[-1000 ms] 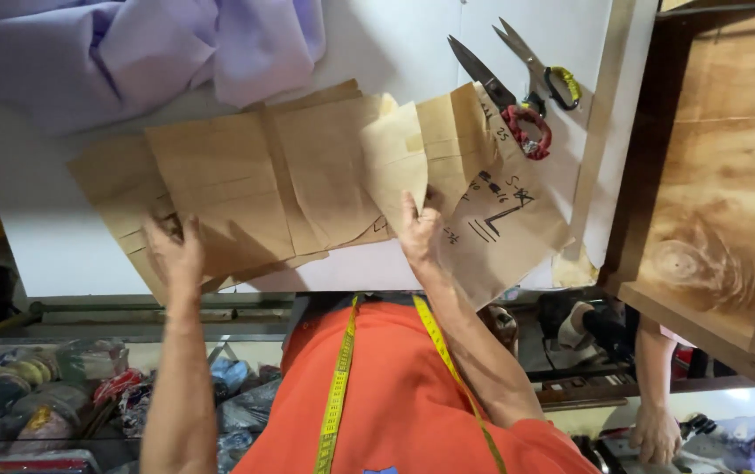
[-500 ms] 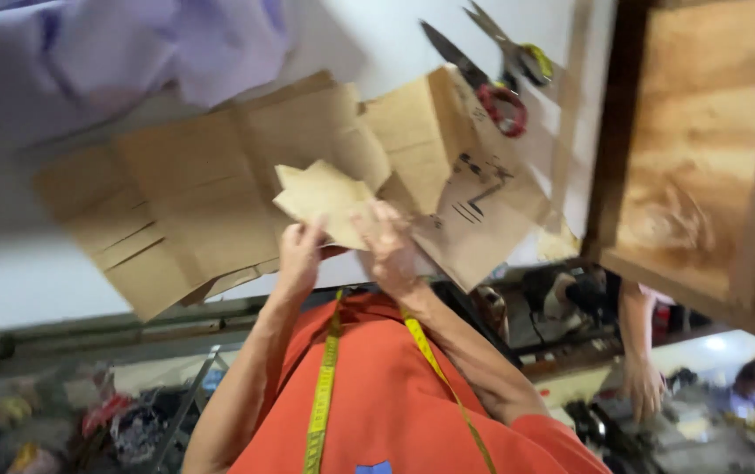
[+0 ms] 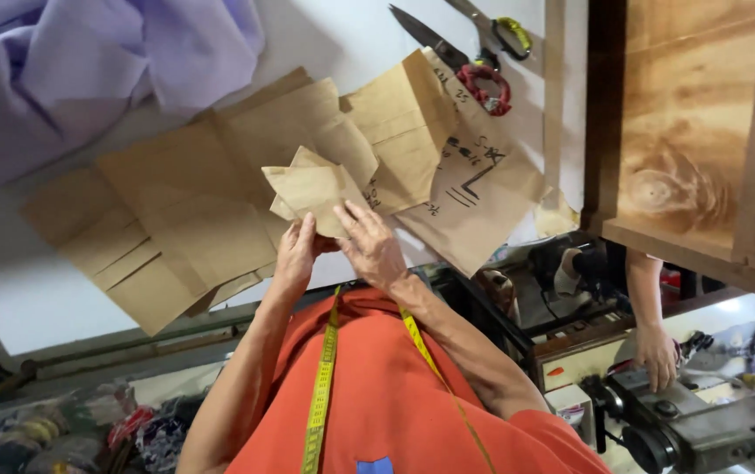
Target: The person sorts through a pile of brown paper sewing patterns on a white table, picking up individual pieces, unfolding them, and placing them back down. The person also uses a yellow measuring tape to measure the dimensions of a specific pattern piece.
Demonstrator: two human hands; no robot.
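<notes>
Head view looks upside down, person in orange shirt point(image 3: 395, 386) at bottom, yellow tape measure point(image 3: 320, 395) round the neck. Both hands are up together over the desk point(image 3: 9, 290), clamped on a small stack of brown paper pieces point(image 3: 312, 189). Left hand point(image 3: 294, 254) pinches the stack's lower edge with fingers curled; right hand point(image 3: 373, 246) grips the lower right corner, fingers spread along the paper. The two hands touch or nearly touch at the stack. The stack is lifted off the desk, just above the bigger patterns.

Large brown paper patterns point(image 3: 176, 219) lie flat on the white desk, overlapping, several sheets. One pattern sheet point(image 3: 474, 184) to the right has black pen marks and hangs over the desk edge. Scissors point(image 3: 461, 57) with red-wrapped and yellow-wrapped handles lie on the top of that sheet, blades open. Lilac cloth point(image 3: 88, 70) is bunched at the far left of the desk, touching the patterns' edge.

Wooden box point(image 3: 693, 132) beside the desk on the right; can't tell what's in it. Another person's hand point(image 3: 658, 351) rests on a dark machine point(image 3: 702, 421) at lower right, well apart from the person's own hands. Clutter of cloth scraps point(image 3: 61, 430) lower left, blurred
</notes>
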